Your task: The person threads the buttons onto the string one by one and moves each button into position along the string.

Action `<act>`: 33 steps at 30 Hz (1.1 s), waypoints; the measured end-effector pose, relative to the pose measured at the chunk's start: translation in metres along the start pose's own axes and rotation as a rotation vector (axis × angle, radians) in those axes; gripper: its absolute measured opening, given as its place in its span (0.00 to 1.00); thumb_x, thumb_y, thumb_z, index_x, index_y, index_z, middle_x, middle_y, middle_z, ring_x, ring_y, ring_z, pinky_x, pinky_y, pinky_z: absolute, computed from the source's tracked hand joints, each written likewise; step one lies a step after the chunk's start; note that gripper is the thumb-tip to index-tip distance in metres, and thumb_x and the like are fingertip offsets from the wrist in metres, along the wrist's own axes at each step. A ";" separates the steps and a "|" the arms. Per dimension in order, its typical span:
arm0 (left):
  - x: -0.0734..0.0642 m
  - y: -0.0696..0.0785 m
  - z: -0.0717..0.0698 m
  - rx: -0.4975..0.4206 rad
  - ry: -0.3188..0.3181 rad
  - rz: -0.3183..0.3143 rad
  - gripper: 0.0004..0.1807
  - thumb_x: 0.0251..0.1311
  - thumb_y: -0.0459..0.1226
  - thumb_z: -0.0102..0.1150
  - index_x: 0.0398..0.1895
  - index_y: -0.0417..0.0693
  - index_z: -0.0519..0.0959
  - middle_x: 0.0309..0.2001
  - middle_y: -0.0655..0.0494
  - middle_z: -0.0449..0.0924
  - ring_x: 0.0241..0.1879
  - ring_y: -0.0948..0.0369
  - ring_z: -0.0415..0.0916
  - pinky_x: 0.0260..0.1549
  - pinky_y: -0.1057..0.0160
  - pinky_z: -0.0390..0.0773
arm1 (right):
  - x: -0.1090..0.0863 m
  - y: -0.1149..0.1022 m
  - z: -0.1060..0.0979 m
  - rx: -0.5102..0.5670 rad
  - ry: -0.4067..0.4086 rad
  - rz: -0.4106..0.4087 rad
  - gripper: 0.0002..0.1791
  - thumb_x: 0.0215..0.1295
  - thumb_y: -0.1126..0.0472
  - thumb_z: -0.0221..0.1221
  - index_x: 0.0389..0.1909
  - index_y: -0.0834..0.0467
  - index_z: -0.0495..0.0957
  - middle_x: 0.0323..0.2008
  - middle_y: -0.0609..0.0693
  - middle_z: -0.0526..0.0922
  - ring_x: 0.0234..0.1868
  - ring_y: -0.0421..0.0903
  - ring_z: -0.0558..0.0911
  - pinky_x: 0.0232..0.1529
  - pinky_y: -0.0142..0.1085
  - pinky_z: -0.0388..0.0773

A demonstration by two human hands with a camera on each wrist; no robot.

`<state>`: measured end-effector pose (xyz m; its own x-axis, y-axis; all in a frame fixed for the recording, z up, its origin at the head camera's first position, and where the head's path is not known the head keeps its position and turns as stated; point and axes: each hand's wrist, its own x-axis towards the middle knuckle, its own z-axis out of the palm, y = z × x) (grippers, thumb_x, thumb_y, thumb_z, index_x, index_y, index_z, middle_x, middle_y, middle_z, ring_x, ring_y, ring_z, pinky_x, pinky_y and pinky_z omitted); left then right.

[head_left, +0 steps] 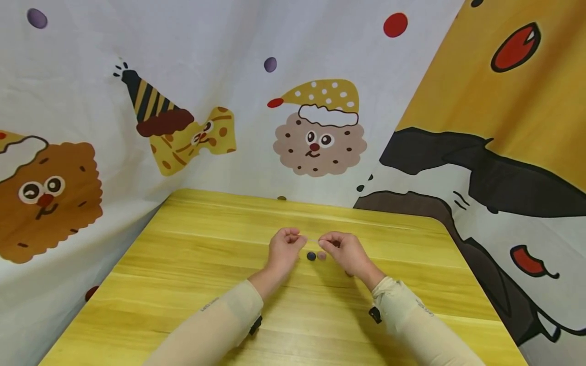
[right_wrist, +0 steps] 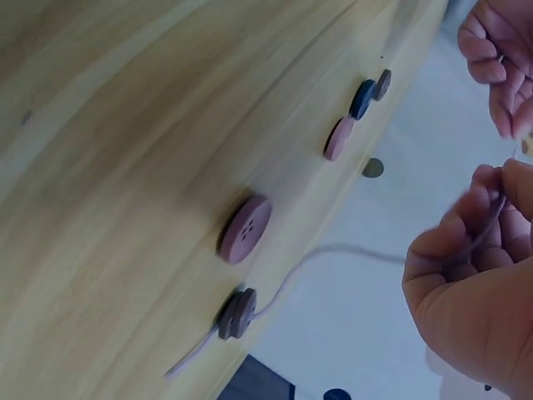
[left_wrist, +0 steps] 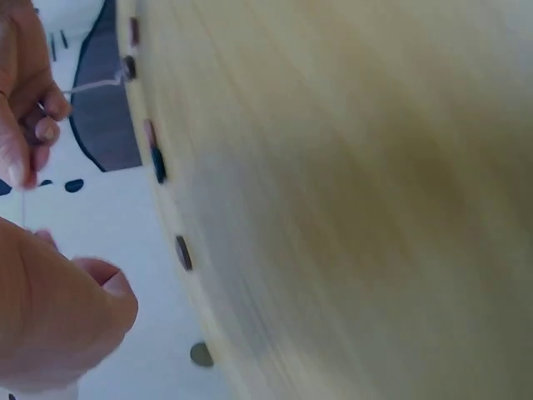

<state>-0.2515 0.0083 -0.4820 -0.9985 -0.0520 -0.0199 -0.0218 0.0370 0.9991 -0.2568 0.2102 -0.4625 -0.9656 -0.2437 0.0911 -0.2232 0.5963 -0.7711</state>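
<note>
The cord (right_wrist: 358, 250) rises from two stacked buttons (right_wrist: 237, 313) on the desk (head_left: 192, 244) into the right hand (head_left: 346, 251), which pinches it, and a thin pale strand (head_left: 313, 239) spans the gap to the left hand (head_left: 285, 249), whose thumb and fingertips pinch its other end. To work it well, I would keep both pinches close to that short span, hold it lightly taut and leave slack toward the stack. Around them lie a mauve button (right_wrist: 250, 231), a pink button (right_wrist: 339, 138) and a dark blue button (right_wrist: 361, 100), best left undisturbed.
</note>
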 end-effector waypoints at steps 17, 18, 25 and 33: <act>0.024 -0.019 0.002 0.817 -0.335 0.187 0.28 0.61 0.46 0.80 0.63 0.50 0.86 0.50 0.49 0.89 0.51 0.52 0.81 0.54 0.50 0.83 | -0.006 0.014 -0.018 0.050 -0.059 0.077 0.09 0.78 0.48 0.63 0.48 0.47 0.88 0.41 0.53 0.88 0.26 0.42 0.69 0.26 0.33 0.71; 0.024 -0.020 0.003 0.805 -0.337 0.176 0.27 0.60 0.45 0.80 0.62 0.50 0.86 0.51 0.49 0.89 0.51 0.52 0.82 0.55 0.49 0.83 | -0.006 0.014 -0.018 0.049 -0.058 0.080 0.09 0.78 0.48 0.63 0.48 0.47 0.88 0.40 0.52 0.88 0.25 0.42 0.67 0.26 0.33 0.70; 0.026 -0.022 0.005 0.795 -0.323 0.148 0.19 0.58 0.45 0.82 0.51 0.51 0.91 0.60 0.53 0.88 0.67 0.45 0.79 0.69 0.43 0.76 | -0.009 0.015 -0.022 0.067 -0.070 0.071 0.09 0.79 0.49 0.63 0.49 0.48 0.88 0.37 0.52 0.85 0.22 0.42 0.64 0.24 0.34 0.69; 0.027 -0.023 0.007 0.775 -0.319 0.162 0.11 0.56 0.42 0.83 0.40 0.52 0.90 0.44 0.57 0.91 0.48 0.55 0.83 0.53 0.52 0.83 | -0.010 0.014 -0.022 0.075 -0.049 0.078 0.08 0.79 0.50 0.63 0.47 0.48 0.88 0.32 0.48 0.82 0.20 0.41 0.63 0.21 0.33 0.67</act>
<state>-0.2787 0.0127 -0.5056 -0.9564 0.2919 -0.0049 0.2095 0.6980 0.6847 -0.2531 0.2377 -0.4606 -0.9714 -0.2373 -0.0004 -0.1355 0.5561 -0.8200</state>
